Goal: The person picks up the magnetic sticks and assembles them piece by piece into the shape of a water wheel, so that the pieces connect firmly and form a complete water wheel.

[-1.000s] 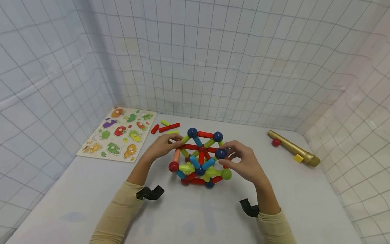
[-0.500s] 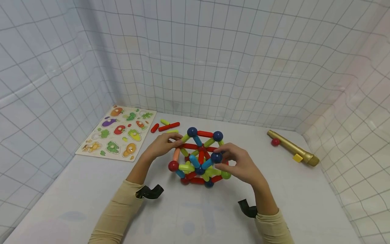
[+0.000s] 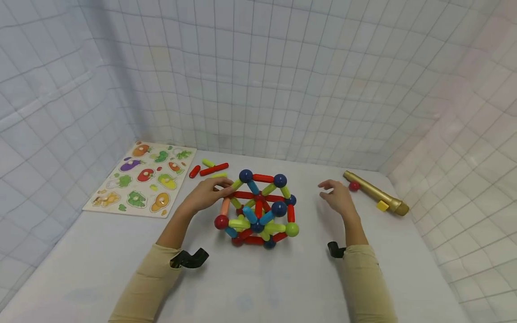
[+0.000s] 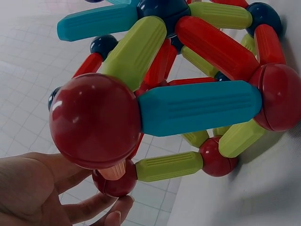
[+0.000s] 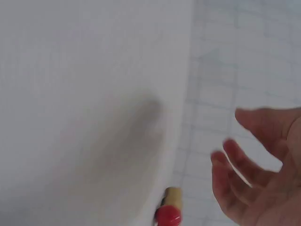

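Rod-and-ball frame (image 3: 258, 208) stands mid-table, puzzle board (image 3: 139, 179) left, tube (image 3: 375, 194) right

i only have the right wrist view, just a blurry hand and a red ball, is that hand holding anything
Observer: No. In the head view the right hand is open, apart from the structure.
Operator: what's the red ball next to
Observer: It lies against a gold tube, by the red ball.
Operator: and the left hand
Observer: The left hand grips the structure's upper left side.
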Demonstrator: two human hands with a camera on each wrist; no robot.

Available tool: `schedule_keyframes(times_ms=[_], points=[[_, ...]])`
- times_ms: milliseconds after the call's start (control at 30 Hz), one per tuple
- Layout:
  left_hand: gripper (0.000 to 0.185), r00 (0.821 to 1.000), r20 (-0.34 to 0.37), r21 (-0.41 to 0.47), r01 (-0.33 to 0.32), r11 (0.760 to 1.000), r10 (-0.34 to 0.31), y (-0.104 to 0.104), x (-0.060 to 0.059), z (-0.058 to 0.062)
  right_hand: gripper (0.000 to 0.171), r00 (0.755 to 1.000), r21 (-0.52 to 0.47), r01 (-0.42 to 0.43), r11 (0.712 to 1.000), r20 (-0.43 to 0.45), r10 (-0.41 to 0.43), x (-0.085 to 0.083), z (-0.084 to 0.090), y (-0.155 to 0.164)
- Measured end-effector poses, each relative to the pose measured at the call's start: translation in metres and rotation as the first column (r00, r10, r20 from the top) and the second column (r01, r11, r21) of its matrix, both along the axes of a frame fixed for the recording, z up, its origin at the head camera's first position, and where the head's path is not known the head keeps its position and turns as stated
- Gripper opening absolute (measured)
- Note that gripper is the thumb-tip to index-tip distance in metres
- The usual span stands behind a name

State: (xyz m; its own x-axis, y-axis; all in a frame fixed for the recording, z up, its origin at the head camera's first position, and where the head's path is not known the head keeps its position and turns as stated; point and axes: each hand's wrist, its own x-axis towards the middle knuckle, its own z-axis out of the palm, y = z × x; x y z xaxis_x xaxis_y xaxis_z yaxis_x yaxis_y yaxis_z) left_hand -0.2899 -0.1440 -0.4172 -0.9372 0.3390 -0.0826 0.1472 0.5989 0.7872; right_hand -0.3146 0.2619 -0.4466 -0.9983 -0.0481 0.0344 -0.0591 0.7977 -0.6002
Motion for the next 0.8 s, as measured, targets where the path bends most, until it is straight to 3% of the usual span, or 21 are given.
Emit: schedule_keyframes(times_ms=[100,167,233,333,467,600,700,800], points=[[0.040,1.000,-0.005,-0.006,-0.002,1.000,0.002,-0.002,0.002,-0.002,0.038,0.984,0.132,0.181,0.975,-0.021,-0.180,-0.025,-0.017,0.028],[0.040,1.000,-0.019,-0.006,0.015,1.000,-0.015,-0.001,0.002,-0.004,0.044,0.967,0.225,0.245,0.943,0.011,-0.254,-0.033,-0.023,0.045],[0.040,0.999,-0.031,-0.002,0.032,1.000,-0.032,0.001,0.002,-0.005,0.048,0.957,0.306,0.243,0.921,0.081,-0.279,-0.036,-0.025,0.059],[0.037,0.999,-0.034,0.000,0.036,0.999,-0.036,0.005,0.002,-0.006,0.048,0.953,0.360,0.185,0.914,0.160,-0.256,-0.034,-0.026,0.071],[0.036,0.999,-0.031,0.003,0.020,1.000,-0.020,0.007,0.002,-0.005,0.039,0.973,0.336,0.124,0.934,0.144,-0.181,-0.031,-0.025,0.070],[0.039,0.999,-0.041,0.012,0.028,1.000,-0.028,0.007,0.000,-0.004,0.035,0.990,0.239,0.090,0.967,0.081,-0.113,-0.027,-0.020,0.051],[0.039,0.999,-0.040,0.015,0.019,1.000,-0.018,0.004,0.000,-0.004,0.035,0.999,0.110,0.051,0.993,0.009,-0.052,-0.019,-0.005,0.021],[0.038,0.999,-0.036,0.009,0.003,1.000,-0.003,0.000,0.001,-0.003,0.036,0.994,-0.013,-0.010,1.000,-0.106,0.009,-0.001,0.023,-0.018]])
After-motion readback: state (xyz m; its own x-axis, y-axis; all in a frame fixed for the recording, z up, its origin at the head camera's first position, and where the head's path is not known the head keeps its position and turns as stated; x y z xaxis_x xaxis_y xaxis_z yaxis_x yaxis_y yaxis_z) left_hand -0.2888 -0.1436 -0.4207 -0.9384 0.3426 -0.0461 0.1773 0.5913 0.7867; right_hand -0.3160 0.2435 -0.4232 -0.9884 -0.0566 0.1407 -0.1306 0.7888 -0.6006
